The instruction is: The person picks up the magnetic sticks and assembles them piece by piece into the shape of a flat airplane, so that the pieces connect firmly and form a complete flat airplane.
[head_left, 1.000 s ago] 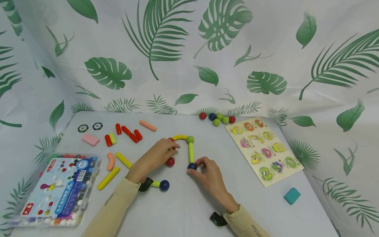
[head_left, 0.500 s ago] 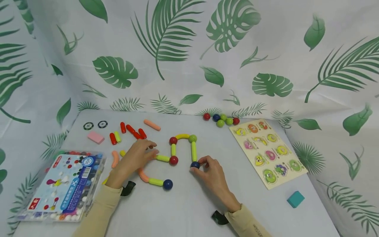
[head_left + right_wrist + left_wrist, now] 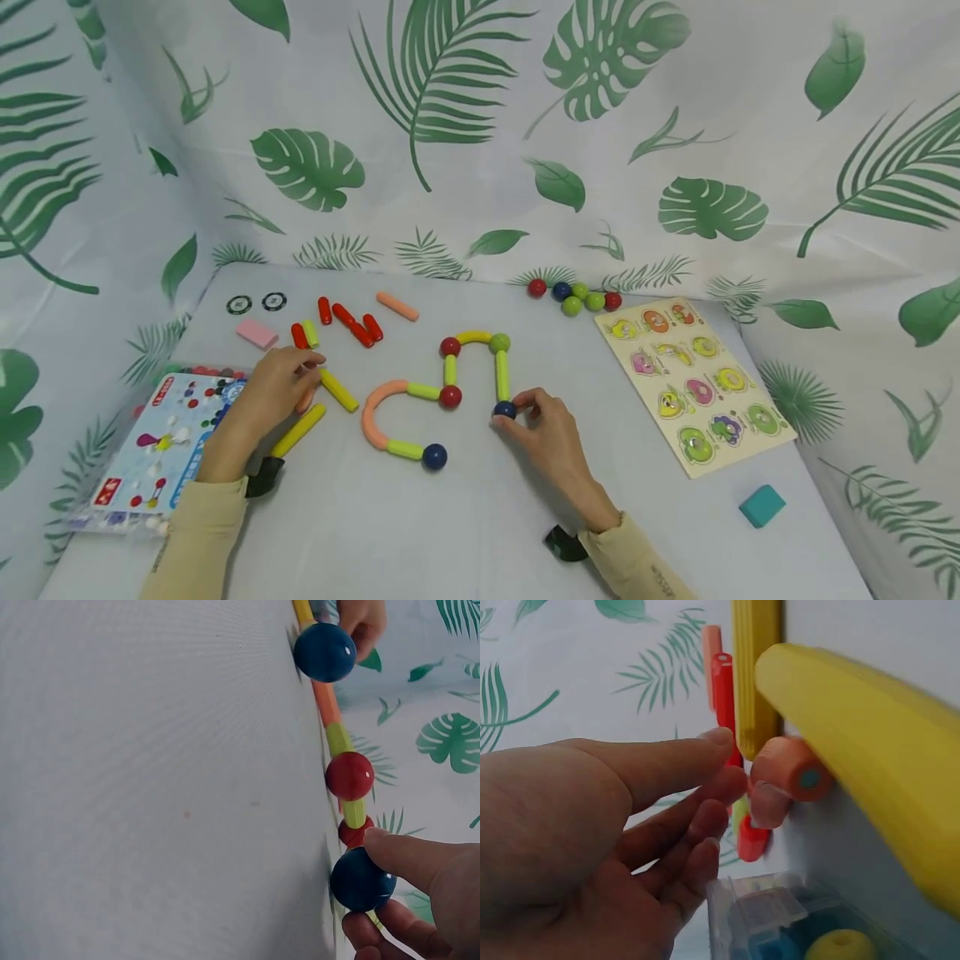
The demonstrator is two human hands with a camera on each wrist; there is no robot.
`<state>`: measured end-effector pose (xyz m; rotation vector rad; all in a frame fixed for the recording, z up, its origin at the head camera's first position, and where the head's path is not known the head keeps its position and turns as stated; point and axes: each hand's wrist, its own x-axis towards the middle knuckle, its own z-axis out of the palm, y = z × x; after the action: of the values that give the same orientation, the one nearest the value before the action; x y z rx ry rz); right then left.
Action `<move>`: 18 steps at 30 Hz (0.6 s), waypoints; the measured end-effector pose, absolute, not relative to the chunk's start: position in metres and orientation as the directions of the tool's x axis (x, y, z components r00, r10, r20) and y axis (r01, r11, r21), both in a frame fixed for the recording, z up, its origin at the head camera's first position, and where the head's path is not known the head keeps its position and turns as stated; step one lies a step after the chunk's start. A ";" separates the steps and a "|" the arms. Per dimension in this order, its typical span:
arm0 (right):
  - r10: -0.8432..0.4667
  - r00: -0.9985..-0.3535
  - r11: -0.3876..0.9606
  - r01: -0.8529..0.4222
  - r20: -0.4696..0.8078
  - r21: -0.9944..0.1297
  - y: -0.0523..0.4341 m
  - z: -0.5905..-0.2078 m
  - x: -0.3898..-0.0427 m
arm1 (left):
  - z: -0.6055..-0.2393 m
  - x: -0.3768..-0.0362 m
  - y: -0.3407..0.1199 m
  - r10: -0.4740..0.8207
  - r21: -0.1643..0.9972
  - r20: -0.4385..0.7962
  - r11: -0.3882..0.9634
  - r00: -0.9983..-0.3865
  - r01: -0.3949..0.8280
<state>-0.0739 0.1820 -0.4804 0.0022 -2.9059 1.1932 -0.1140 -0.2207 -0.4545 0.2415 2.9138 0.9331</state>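
A chain of magnetic sticks and balls (image 3: 450,397) lies mid-table, running from a dark blue ball (image 3: 433,456) through an orange curved stick (image 3: 375,412) up to a green ball (image 3: 499,342). My right hand (image 3: 525,412) pinches the dark blue end ball (image 3: 505,409) (image 3: 361,880) between thumb and forefinger. My left hand (image 3: 281,383) is out to the left over loose sticks. Its fingers (image 3: 705,750) are nearly straight, their tips right beside a short orange stick (image 3: 791,769), which shows only partly under the hand in the head view.
Two yellow sticks (image 3: 339,390) (image 3: 298,430) lie by the left hand, red sticks (image 3: 352,321) and a pink eraser (image 3: 257,333) behind. A clear parts box (image 3: 157,442) sits front left. Loose balls (image 3: 573,296), a puzzle board (image 3: 780,442) and a teal block (image 3: 761,506) are on the right.
My left hand has left the chain and moved left to the loose sticks. The right hand has kept its pinch on the blue ball. The view has shifted slightly.
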 end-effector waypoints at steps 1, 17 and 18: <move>-0.002 -1.000 0.712 -0.001 0.000 -0.702 0.183 -0.480 -0.074 | -0.454 -0.113 -0.221 0.178 0.583 -0.014 0.801 -0.984 0.137; -0.022 -1.000 0.700 -0.001 -0.019 -0.715 0.185 -0.481 -0.076 | -0.449 -0.115 -0.249 0.088 0.529 0.119 0.837 -0.989 0.138; -0.024 -1.000 0.699 -0.003 -0.019 -0.715 0.184 -0.481 -0.076 | -0.447 -0.116 -0.250 0.082 0.526 0.098 0.842 -0.992 0.122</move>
<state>-0.0761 0.1843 -0.4809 0.0229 -2.9204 1.2294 -0.1164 -0.2498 -0.4472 0.1713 3.0836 0.8878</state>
